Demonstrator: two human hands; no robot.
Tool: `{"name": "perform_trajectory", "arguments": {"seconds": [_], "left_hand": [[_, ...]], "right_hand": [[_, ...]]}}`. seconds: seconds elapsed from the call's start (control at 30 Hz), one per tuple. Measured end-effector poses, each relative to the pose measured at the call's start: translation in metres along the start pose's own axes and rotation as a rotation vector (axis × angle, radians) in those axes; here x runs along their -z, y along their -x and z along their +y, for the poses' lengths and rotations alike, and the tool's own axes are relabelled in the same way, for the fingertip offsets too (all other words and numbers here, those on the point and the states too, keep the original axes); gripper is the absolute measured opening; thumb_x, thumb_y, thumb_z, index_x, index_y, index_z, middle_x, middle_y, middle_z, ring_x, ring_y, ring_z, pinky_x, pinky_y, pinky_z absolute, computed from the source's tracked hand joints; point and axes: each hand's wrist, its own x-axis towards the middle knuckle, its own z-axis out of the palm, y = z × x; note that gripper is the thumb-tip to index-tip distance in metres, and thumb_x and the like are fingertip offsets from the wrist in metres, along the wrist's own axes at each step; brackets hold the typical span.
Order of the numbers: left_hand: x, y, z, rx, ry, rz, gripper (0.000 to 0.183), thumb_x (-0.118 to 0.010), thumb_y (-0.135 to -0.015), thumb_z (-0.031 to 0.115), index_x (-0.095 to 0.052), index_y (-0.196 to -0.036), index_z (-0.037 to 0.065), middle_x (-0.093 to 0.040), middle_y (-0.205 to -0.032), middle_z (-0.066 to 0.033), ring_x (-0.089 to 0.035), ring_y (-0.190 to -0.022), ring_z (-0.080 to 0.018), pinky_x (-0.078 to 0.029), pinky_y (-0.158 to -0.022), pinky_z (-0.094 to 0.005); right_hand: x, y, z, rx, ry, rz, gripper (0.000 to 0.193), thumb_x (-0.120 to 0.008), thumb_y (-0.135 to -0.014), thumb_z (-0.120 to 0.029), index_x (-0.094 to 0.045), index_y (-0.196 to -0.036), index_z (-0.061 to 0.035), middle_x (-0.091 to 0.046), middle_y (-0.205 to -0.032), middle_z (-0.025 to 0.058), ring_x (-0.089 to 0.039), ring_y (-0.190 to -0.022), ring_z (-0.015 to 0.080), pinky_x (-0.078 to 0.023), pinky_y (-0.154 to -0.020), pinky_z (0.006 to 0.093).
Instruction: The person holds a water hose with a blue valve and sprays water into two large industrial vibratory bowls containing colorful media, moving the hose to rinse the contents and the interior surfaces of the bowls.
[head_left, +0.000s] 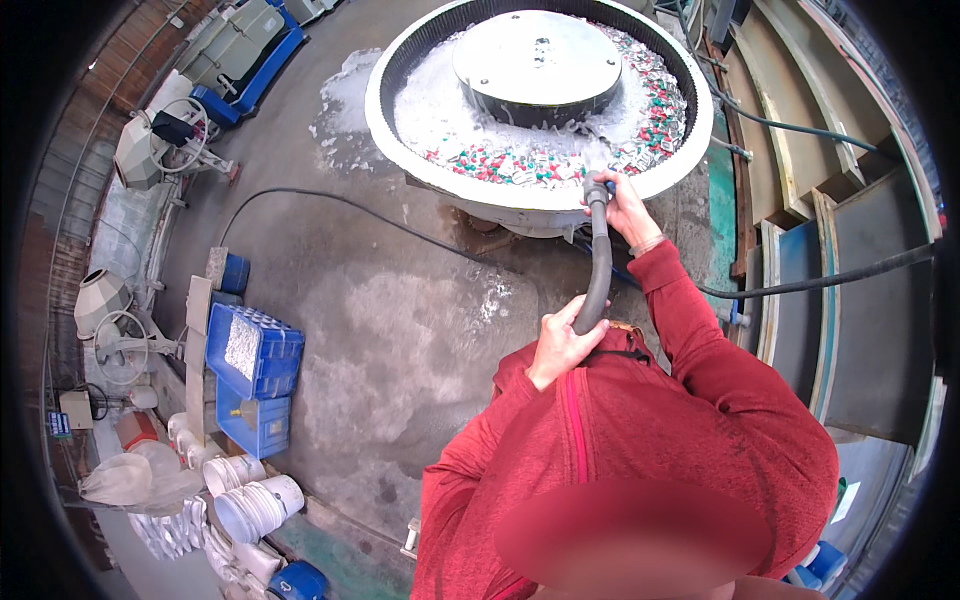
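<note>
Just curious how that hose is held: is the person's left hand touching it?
Touching. The head view shows the left hand gripping the gray hose near the person's body.

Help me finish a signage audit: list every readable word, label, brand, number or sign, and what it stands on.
No text can be read anywhere in view.
Blue-and-white panel, far left: marks too small to read.
White sheet, lower right: cannot tell whether it bears writing.

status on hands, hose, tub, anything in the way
Right hand gripping hose near tip, left hand further back. Tip at tub rim, pointed toward small coloured pieces. No obstruction seen; round white cover beyond, mid-tub.
</note>
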Motion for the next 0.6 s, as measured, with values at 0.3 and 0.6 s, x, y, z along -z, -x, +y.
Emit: {"name": "perform_trajectory", "arguments": {"seconds": [0.3, 0.6], "left_hand": [[-0.052, -0.035, 0.007, -0.069, 0.001, -0.088, 0.028, -0.066, -0.073, 0.01, -0.061, -0.1, 0.006, -0.064, -0.079, -0.0019, -0.059, -0.071, -0.0067, -0.047, -0.066, -0.0229], [-0.104, -0.058, 0.008, 0.011, 0.011, 0.115, 0.027, -0.065, -0.075, 0.011, -0.06, -0.1, 0.005, -0.062, -0.082, -0.0023, -0.056, -0.075, -0.0073, -0.045, -0.068, -0.0235]], "right_hand": [[0.04, 0.007, -0.082, 0.206, -0.016, -0.035, 0.035, -0.053, -0.075, -0.016, -0.042, -0.105, -0.0014, -0.052, -0.078, 0.0137, -0.057, -0.064, 0.0252, -0.05, -0.048, 0.0364], [0.056, -0.045, -0.06, -0.125, 0.08, -0.04, 0.044, -0.057, -0.069, -0.02, -0.04, -0.103, 0.0022, -0.053, -0.081, 0.016, -0.057, -0.061, 0.028, -0.048, -0.047, 0.0376]]}}
